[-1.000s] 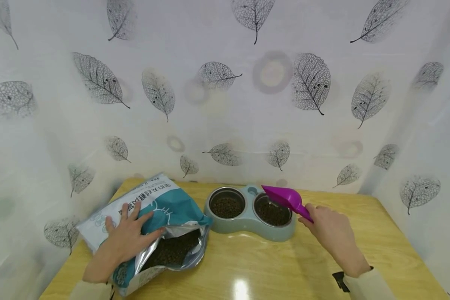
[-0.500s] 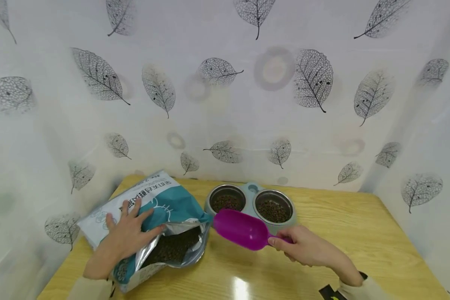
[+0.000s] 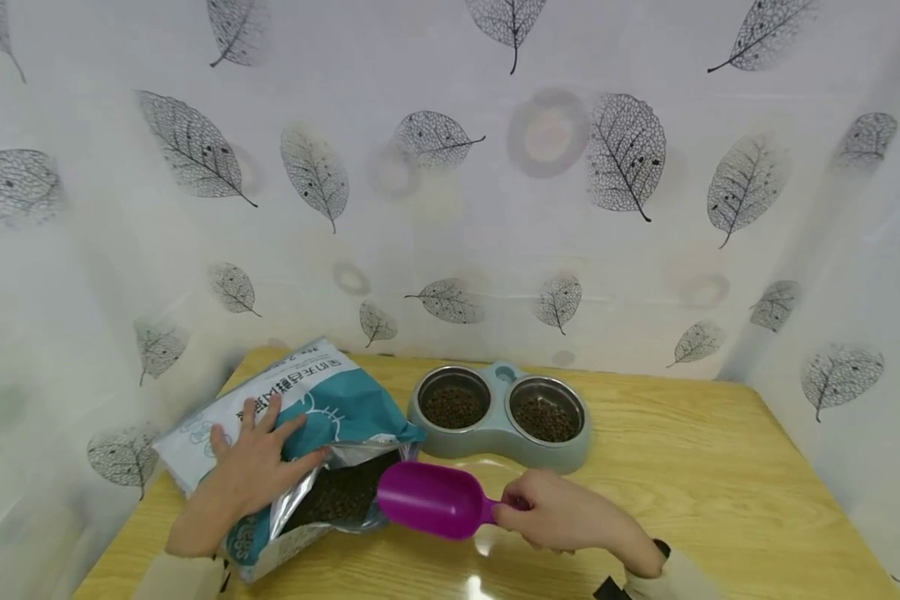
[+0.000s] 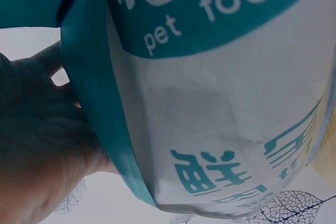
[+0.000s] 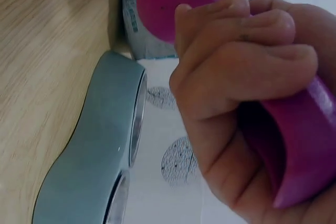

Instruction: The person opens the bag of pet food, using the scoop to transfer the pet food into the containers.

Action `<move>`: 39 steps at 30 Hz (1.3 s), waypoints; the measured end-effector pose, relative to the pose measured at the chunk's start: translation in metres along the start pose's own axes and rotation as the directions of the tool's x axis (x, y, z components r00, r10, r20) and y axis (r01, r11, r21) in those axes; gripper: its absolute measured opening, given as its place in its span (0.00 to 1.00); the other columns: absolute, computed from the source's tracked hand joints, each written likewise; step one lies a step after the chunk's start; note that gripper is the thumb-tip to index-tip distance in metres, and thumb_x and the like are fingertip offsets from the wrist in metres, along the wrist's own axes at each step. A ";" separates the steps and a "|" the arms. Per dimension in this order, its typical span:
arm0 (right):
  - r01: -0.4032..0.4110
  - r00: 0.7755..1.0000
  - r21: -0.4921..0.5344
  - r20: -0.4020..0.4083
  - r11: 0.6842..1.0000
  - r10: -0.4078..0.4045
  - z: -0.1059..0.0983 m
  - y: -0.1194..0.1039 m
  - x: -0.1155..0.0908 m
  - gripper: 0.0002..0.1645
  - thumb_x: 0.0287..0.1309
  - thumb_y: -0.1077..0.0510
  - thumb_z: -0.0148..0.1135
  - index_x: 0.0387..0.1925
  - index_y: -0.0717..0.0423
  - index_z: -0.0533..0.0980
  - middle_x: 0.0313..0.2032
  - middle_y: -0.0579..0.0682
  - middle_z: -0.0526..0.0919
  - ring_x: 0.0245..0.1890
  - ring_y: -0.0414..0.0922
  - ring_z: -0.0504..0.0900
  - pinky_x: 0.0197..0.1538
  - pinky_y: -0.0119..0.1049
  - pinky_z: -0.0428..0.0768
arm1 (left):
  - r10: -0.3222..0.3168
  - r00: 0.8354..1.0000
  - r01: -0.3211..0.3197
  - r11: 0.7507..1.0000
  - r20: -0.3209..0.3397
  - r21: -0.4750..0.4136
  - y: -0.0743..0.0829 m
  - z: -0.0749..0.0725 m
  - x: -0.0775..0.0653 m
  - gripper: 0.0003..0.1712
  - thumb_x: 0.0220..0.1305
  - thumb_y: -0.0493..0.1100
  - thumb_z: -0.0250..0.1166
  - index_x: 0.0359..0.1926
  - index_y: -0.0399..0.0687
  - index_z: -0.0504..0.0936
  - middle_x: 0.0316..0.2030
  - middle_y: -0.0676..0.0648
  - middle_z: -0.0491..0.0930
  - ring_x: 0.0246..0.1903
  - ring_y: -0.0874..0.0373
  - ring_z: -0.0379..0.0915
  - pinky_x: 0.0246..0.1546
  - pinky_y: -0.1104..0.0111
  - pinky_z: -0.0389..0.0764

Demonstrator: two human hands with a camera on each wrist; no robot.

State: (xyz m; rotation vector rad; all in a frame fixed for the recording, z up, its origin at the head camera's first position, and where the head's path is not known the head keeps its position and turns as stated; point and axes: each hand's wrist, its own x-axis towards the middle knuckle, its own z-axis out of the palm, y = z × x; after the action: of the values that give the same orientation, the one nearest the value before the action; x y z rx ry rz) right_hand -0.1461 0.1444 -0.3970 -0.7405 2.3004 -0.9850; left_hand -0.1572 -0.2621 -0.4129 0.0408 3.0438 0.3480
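My right hand grips the handle of a purple scoop, whose tip overlaps the mouth of the pet food bag in the head view. No kibble shows inside the scoop. In the right wrist view the fingers curl round the purple handle. My left hand rests with spread, straight fingers on the teal and white bag, which lies on its side. Its silver-lined mouth gapes toward the right, with brown kibble inside. Teal "pet food" lettering shows on the bag in the left wrist view.
Behind the scoop stands a blue-grey double feeder with two steel bowls. Brown kibble lies in both the left bowl and the right bowl. The wooden table ends at a white curtain printed with leaves.
My right hand has carried the scoop from above the right bowl leftward and nearer to me, to the bag's mouth. The scoop has turned hollow side up. My left hand stays on the bag.
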 end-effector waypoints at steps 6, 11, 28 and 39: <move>-0.043 0.999 -0.077 -0.002 0.996 0.043 0.006 -0.017 0.015 0.23 0.68 0.48 0.57 0.15 0.45 0.71 0.10 0.37 0.68 0.05 0.32 0.65 0.10 0.27 0.67 | -0.004 1.000 0.004 1.000 0.008 0.010 0.000 0.000 0.001 0.55 0.63 0.81 0.51 0.74 0.44 0.70 0.77 0.24 0.48 0.74 0.16 0.35 0.59 0.15 0.40; -0.056 0.997 -0.180 0.035 0.982 0.063 0.004 -0.041 0.029 0.29 0.69 0.51 0.54 0.09 0.44 0.62 0.05 0.38 0.64 0.02 0.34 0.62 0.08 0.27 0.65 | 0.001 1.000 -0.001 1.000 0.006 -0.001 -0.002 -0.002 0.001 0.55 0.63 0.80 0.52 0.74 0.43 0.69 0.77 0.24 0.48 0.74 0.16 0.35 0.58 0.15 0.39; -0.196 0.931 -0.241 0.258 0.951 0.257 0.007 -0.084 0.103 0.31 0.72 0.51 0.51 0.10 0.54 0.72 0.08 0.44 0.68 0.08 0.39 0.62 0.12 0.32 0.62 | 0.005 1.000 -0.005 1.000 0.007 -0.024 0.001 0.000 0.000 0.56 0.63 0.81 0.52 0.73 0.42 0.69 0.77 0.23 0.48 0.74 0.16 0.34 0.58 0.15 0.37; -0.170 0.947 -0.176 0.242 0.969 0.210 0.005 -0.068 0.088 0.30 0.72 0.49 0.50 0.12 0.55 0.75 0.06 0.44 0.69 0.06 0.38 0.62 0.10 0.31 0.62 | 0.006 1.000 -0.006 1.000 -0.015 -0.020 -0.001 0.001 -0.001 0.55 0.63 0.81 0.53 0.73 0.42 0.70 0.77 0.23 0.49 0.73 0.15 0.35 0.58 0.14 0.37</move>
State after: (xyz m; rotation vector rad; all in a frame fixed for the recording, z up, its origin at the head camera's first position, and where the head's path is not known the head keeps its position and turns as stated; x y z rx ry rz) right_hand -0.1869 0.0443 -0.3703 -0.6495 2.1844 -0.5910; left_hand -0.1563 -0.2624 -0.4141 0.0468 3.0552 0.3815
